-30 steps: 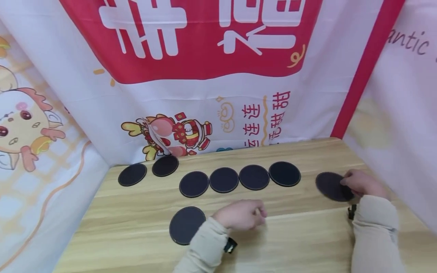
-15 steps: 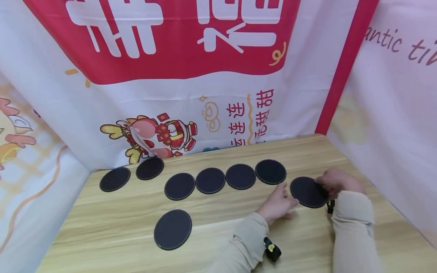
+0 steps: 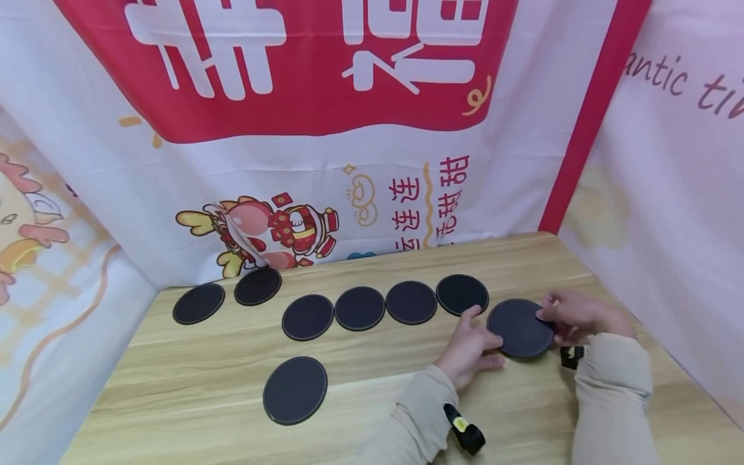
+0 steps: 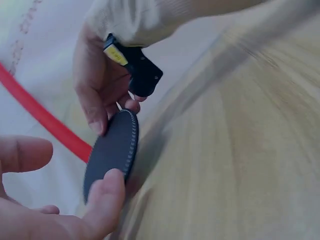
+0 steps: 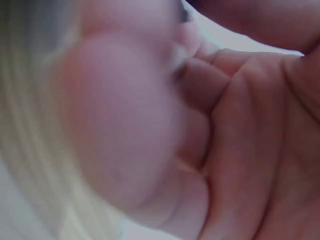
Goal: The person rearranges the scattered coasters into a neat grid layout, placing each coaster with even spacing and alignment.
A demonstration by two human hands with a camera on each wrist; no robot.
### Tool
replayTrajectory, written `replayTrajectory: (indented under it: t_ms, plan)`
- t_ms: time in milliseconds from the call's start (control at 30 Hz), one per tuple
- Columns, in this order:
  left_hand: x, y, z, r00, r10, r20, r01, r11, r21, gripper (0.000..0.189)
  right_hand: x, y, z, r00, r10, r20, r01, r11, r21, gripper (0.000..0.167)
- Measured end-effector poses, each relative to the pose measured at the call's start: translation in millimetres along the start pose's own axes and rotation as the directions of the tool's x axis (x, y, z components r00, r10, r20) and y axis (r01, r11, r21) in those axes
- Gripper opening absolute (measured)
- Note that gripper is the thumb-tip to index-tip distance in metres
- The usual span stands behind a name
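Observation:
A round black coaster (image 3: 520, 328) with a stitched edge is tilted up over the table at the right. My right hand (image 3: 578, 315) pinches its right edge between thumb and fingers. From the other side my left hand (image 3: 469, 349) reaches in, fingers spread, one fingertip right at the coaster's left edge. In the left wrist view that fingertip (image 4: 111, 182) overlaps the near rim of the coaster (image 4: 112, 145), while the right hand (image 4: 102, 85) grips the far end. The right wrist view is filled by my right palm and blurred fingers (image 5: 125, 125).
Several like coasters lie flat on the wooden table (image 3: 192, 381): a row along the middle ending at a coaster (image 3: 462, 294) beside my left hand, two at the back left, and one coaster (image 3: 295, 391) nearer the front. Printed cloth walls (image 3: 325, 168) enclose the table's back and sides.
My left hand has moved right to the coaster's edge. The right hand has brought the coaster leftward toward the row and tilted it up. The head view has shifted right.

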State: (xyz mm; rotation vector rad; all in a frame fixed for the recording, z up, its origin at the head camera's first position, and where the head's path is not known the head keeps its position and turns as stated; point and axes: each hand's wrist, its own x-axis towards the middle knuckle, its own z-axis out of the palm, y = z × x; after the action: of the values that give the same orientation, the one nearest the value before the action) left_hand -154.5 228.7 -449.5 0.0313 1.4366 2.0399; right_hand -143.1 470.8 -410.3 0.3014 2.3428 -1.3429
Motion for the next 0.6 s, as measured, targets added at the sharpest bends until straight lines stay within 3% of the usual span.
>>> replayTrajectory:
  t_ms: [133,267,367,467,600]
  plan:
    - [0.5,4.0,-9.8,0.999,0.049,0.006,-0.047,0.988,-0.150,0.078,-2.4,-8.4,0.0,0.996,-0.093,0.006,0.093,0.995,0.031,0.024]
    - [-0.3,11.8,-16.5,0.992,0.126,-0.002,-0.124,0.972,-0.200,0.067,-4.5,-19.0,-1.3,0.969,-0.245,0.013,0.243,0.965,0.094,0.038]
    - [-2.1,19.5,-20.4,0.977,0.211,-0.017,-0.210,0.960,-0.183,0.061,-6.2,-30.1,1.5,0.942,-0.335,0.020,0.329,0.935,0.130,0.044]
    - [-6.4,27.6,-23.8,0.956,0.293,-0.016,-0.293,0.948,-0.125,0.064,-7.4,-42.6,7.0,0.926,-0.376,0.014,0.369,0.915,0.166,0.046]
    - [-13.8,37.5,-29.3,0.937,0.346,0.045,-0.344,0.938,-0.038,0.076,-7.7,-58.2,16.1,0.909,-0.417,-0.017,0.409,0.883,0.231,0.047]
